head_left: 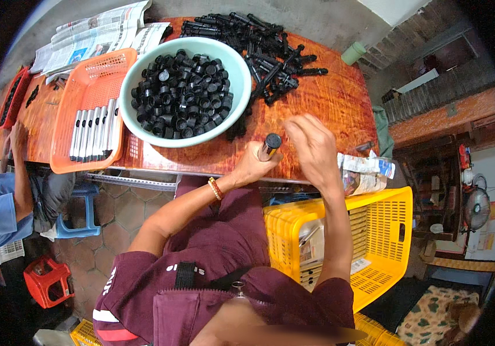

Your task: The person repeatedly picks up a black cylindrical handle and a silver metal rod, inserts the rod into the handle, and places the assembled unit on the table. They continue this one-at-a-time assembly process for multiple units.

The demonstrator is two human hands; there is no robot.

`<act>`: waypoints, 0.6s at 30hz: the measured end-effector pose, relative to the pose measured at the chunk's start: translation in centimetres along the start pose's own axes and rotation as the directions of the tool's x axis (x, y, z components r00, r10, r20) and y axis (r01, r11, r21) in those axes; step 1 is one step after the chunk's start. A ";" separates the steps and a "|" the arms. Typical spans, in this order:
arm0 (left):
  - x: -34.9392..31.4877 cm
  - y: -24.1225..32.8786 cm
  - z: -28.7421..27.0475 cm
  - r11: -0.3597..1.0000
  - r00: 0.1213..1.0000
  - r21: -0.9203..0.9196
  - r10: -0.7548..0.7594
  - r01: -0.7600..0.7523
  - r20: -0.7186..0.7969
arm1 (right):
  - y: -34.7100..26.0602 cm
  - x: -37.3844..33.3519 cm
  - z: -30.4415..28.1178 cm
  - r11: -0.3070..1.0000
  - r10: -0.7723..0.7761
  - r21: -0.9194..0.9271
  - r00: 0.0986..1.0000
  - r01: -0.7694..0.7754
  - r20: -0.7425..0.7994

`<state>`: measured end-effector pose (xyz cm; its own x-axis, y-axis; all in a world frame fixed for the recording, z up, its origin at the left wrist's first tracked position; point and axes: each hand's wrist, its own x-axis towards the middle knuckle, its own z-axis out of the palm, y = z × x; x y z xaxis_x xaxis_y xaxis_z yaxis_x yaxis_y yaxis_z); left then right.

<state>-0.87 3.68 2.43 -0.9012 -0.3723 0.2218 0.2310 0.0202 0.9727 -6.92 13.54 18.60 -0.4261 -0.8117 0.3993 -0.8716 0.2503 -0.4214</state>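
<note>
1. Head view: the left hand (259, 160) wraps a black-capped tube (270, 147) over the worktop's (340, 112) near edge, capped end up, presumably keeping it exposed.
2. The right hand (315, 147) is beside it, fingers bent; I cannot tell whether it grips anything.
3. The mint basin (238, 75) of black caps (184, 95) sits close, seemingly for easy reach.
4. Silver tubes (93, 131) lie aligned in the orange basket (97, 75), probably for order.

Tabletop (340, 109): bright, glossy, pale glare along its front edge, light seemingly from above
Bowl (243, 98): evenly lit, soft sheen
Black caps (181, 95): small glints, dark hollows
Held tube (266, 152): outline fairly clear
Floor (122, 210): dimmer than the tabletop
Right-hand shelves (432, 184): murky, detail lost
Yellow crate (407, 207): vivid, edges bowed
Rim: black vignette, bluish fringe at left
Lower edge: smooth brown smear
</note>
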 end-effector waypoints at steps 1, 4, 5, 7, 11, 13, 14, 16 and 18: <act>0.3 -0.5 0.1 1.000 1.000 -0.018 0.017 -0.017 0.012 | 0.0 1.5 0.3 0.990 -0.132 -0.046 0.991 0.133 0.022; 1.1 -1.7 0.4 0.997 0.997 -0.039 0.068 -0.066 0.038 | 0.9 4.9 2.4 0.959 -0.268 0.000 0.914 0.282 0.306; 1.0 -1.2 0.2 0.996 0.996 -0.030 0.083 -0.082 0.039 | 1.3 5.3 3.6 0.959 -0.283 0.094 0.884 0.267 0.371; 1.1 0.1 -0.2 0.997 0.995 0.008 0.081 -0.081 0.055 | 1.6 6.1 4.9 0.986 -0.165 0.107 0.840 0.128 0.516; 0.6 -4.3 -0.7 0.945 0.955 0.232 0.176 -0.232 0.239 | 1.4 6.1 6.0 0.996 -0.085 0.064 0.741 0.057 0.666; 0.2 -6.0 -0.8 0.845 0.891 0.376 0.225 -0.380 0.395 | 1.6 5.7 6.6 1.000 -0.008 0.012 0.693 0.000 0.721; 0.1 -4.5 -1.3 0.907 0.881 0.318 0.106 -0.276 0.462 | 1.4 5.6 6.8 0.999 0.031 -0.012 0.694 -0.032 0.719; -0.4 -6.2 -0.5 0.991 0.914 -0.135 0.054 0.000 0.401 | 1.1 5.4 7.1 1.000 0.023 -0.014 0.732 -0.019 0.681; 0.2 -1.8 -1.6 0.912 0.842 0.389 -0.102 -0.133 0.529 | 1.2 5.5 7.5 0.999 0.035 -0.020 0.728 -0.029 0.685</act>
<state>-0.94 2.11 0.65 -0.9768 0.1750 0.1233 0.1884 0.4289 0.8835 -8.49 5.45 14.19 -0.1746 -0.9433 -0.2821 -0.8635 0.2844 -0.4165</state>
